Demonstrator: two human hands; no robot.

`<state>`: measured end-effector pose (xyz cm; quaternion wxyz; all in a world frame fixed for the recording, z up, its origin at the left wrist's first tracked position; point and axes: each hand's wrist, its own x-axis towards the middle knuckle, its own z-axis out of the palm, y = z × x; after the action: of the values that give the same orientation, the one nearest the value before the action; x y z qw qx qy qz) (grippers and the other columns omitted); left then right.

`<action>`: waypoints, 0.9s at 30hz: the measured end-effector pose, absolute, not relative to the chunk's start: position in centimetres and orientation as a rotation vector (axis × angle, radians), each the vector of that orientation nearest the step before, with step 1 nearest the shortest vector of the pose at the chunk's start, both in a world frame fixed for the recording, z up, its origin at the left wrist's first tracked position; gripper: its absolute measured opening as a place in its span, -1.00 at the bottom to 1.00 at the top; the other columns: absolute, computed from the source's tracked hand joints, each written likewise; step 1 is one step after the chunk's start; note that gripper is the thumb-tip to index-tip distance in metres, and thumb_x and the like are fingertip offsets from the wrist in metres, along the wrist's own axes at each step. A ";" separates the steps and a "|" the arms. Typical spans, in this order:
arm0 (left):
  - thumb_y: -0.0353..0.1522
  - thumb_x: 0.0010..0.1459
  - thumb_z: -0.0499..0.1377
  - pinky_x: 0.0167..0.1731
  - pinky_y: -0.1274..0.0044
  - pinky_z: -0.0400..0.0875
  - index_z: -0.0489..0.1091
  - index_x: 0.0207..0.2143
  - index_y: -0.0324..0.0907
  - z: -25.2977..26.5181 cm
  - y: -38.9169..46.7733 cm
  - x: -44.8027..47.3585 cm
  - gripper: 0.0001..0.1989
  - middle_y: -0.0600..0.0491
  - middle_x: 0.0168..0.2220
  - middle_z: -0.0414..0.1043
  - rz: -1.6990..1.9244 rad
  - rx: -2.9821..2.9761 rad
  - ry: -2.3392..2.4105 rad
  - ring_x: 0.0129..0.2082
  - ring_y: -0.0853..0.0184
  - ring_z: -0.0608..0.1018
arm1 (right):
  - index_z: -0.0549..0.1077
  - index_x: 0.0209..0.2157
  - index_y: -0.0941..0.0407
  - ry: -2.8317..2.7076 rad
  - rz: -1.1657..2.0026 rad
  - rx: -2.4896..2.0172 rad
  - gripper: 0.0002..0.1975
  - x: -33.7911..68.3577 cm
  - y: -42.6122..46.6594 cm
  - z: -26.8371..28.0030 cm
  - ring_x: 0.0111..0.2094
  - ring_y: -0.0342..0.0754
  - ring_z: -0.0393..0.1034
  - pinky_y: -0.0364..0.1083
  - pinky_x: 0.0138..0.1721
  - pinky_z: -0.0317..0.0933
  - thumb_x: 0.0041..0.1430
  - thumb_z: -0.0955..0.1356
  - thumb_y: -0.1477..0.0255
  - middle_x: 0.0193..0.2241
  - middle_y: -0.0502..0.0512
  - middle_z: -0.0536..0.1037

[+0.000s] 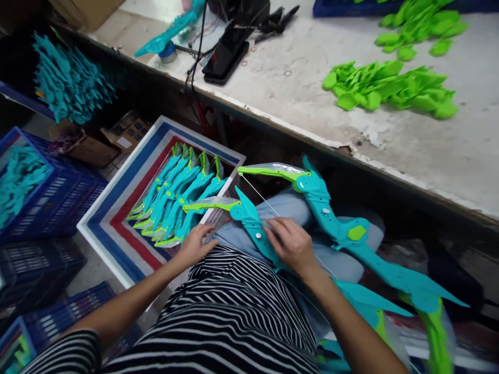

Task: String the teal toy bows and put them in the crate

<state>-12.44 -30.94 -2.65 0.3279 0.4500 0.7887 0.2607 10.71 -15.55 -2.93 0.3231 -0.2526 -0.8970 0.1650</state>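
Note:
Two turquoise and lime-green toy bows lie across my lap. My right hand (pixel 290 244) has its fingers closed round the middle of the nearer toy bow (pixel 249 221), whose lime limb points left. Close to that limb and the thin string, my left hand (pixel 198 244) is half curled, with a gap between thumb and fingers; nothing shows in it. Beyond my right hand, the other toy bow (pixel 339 228) rests over my knees, its white string stretched tight. My right forearm covers part of the nearer bow's lower end.
A striped, white-rimmed bin (pixel 113 223) at left holds several toy bows. Blue crates (pixel 58 182) with turquoise parts stand farther left. On the worktable (pixel 288 98) are lime-green pieces (pixel 390 85), a black phone (pixel 226 59), cables and a turquoise part (pixel 167 36). Its edge runs before my knees.

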 end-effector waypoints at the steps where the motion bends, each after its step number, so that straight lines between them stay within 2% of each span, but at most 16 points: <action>1: -0.25 0.02 0.23 -0.21 0.42 0.42 0.50 -0.22 -0.16 -3.1 -31.7 -12.4 -0.73 -0.05 -0.25 0.50 0.620 1.281 2.015 -0.29 0.24 0.52 | 0.47 -0.14 0.14 -2.406 0.428 -0.722 -0.78 11.3 -16.7 -3.1 -0.30 0.02 0.37 -0.03 -0.26 0.24 0.26 0.28 0.36 -0.32 0.17 0.53; 3: -0.29 0.10 0.15 -0.18 0.42 0.41 0.51 -0.23 -0.12 -3.9 -32.4 -12.3 -0.79 -0.05 -0.26 0.51 0.528 1.475 1.972 -0.23 0.22 0.52 | 0.45 -0.07 0.14 -2.508 0.433 -0.856 -0.65 12.1 -18.8 -3.1 -0.27 0.07 0.35 0.03 -0.21 0.24 0.22 0.31 0.22 -0.28 0.22 0.52; 5: -0.29 0.15 0.09 -0.22 0.44 0.41 0.51 -0.29 -0.11 -4.3 -32.3 -12.3 -0.80 -0.04 -0.34 0.50 0.474 1.631 1.987 -0.27 0.21 0.52 | 0.42 0.01 0.13 -2.599 0.471 -0.998 -0.51 12.3 -20.6 -2.6 -0.23 0.13 0.33 0.12 -0.11 0.20 0.14 0.36 0.13 -0.27 0.25 0.51; 7: -0.28 0.16 0.07 -0.28 0.45 0.40 0.50 -0.36 -0.11 -4.1 -31.8 -12.5 -0.78 -0.03 -0.41 0.48 0.474 1.736 1.987 -0.33 0.21 0.50 | 0.37 0.09 0.12 -2.651 0.536 -1.153 -0.42 12.1 -21.8 -2.1 -0.18 0.17 0.31 0.22 -0.01 0.13 0.08 0.40 0.14 -0.27 0.26 0.51; 10: -0.21 0.14 0.10 -0.31 0.46 0.37 0.47 -0.45 -0.12 -2.3 -30.6 -13.0 -0.76 -0.01 -0.46 0.45 0.530 1.694 1.867 -0.38 0.23 0.48 | 0.26 0.18 0.16 -2.646 0.739 -1.365 -0.36 12.2 -22.6 -1.3 -0.10 0.21 0.29 0.27 0.02 0.10 0.13 0.37 0.17 -0.20 0.30 0.51; 13: -0.15 0.07 0.19 -0.30 0.48 0.37 0.43 -0.57 -0.17 1.4 -29.4 -12.8 -0.69 -0.02 -0.40 0.48 0.526 1.302 1.553 -0.35 0.26 0.49 | 0.20 0.23 0.19 -2.478 1.079 -1.461 -0.34 13.7 -23.2 -0.9 -0.03 0.19 0.29 0.21 0.02 0.16 0.17 0.32 0.18 -0.06 0.31 0.48; 16: -0.16 0.01 0.26 -0.20 0.42 0.40 0.25 -0.72 -0.21 4.9 -28.1 -10.7 -0.58 -0.06 -0.27 0.50 0.749 0.696 1.235 -0.25 0.22 0.50 | 0.23 0.22 0.17 -2.224 1.407 -1.386 -0.36 16.1 -23.3 -1.5 0.00 0.13 0.33 0.12 0.05 0.20 0.12 0.33 0.25 0.03 0.27 0.45; 18: -0.19 -0.01 0.29 -0.21 0.39 0.42 0.13 -0.74 -0.21 6.4 -27.3 -8.4 -0.52 0.00 -0.44 0.45 0.930 0.390 1.007 -0.36 0.28 0.50 | 0.26 0.20 0.15 -2.085 1.589 -1.302 -0.36 17.4 -22.8 -2.1 0.03 0.14 0.34 0.11 0.08 0.20 0.08 0.33 0.27 0.07 0.23 0.43; 19: -0.19 -0.01 0.29 -0.26 0.39 0.43 0.10 -0.73 -0.21 6.7 -26.8 -7.3 -0.51 0.06 -0.57 0.36 0.975 0.299 0.891 -0.47 0.33 0.46 | 0.28 0.19 0.14 -2.020 1.667 -1.279 -0.36 17.9 -22.4 -2.4 0.05 0.15 0.34 0.11 0.09 0.20 0.07 0.33 0.26 0.08 0.22 0.43; 21: -0.15 -0.01 0.30 -0.38 0.43 0.42 0.16 -0.69 -0.21 6.7 -25.8 -5.3 -0.54 0.14 -0.66 0.22 1.024 0.205 0.723 -0.61 0.42 0.37 | 0.33 0.15 0.14 -1.904 1.789 -1.278 -0.36 18.4 -21.5 -2.8 0.07 0.17 0.33 0.12 0.10 0.20 0.04 0.36 0.20 0.08 0.20 0.44; 24: -0.15 -0.09 0.37 -0.43 0.47 0.39 0.38 -0.53 -0.25 5.8 -24.5 -3.9 -0.64 0.13 -0.62 0.29 1.070 0.229 0.698 -0.61 0.44 0.38 | 0.41 0.06 0.18 -1.801 1.911 -1.283 -0.36 18.5 -19.9 -2.6 0.02 0.17 0.36 0.10 0.06 0.22 -0.02 0.40 0.11 -0.01 0.20 0.50; 27: -0.25 -0.16 0.43 -0.39 0.48 0.39 0.47 -0.32 -0.28 4.7 -24.1 -3.9 -0.62 0.11 -0.61 0.38 1.037 0.266 0.806 -0.58 0.42 0.44 | 0.48 -0.06 0.19 -1.739 2.070 -1.239 -0.42 18.7 -18.7 -2.0 -0.25 0.04 0.42 0.01 -0.13 0.29 -0.02 0.40 0.07 -0.30 0.10 0.56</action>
<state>-3.88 -24.05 4.71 0.7838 0.1233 0.3736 0.4805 18.66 -18.66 -1.96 0.0838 -0.4152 -0.5828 0.6935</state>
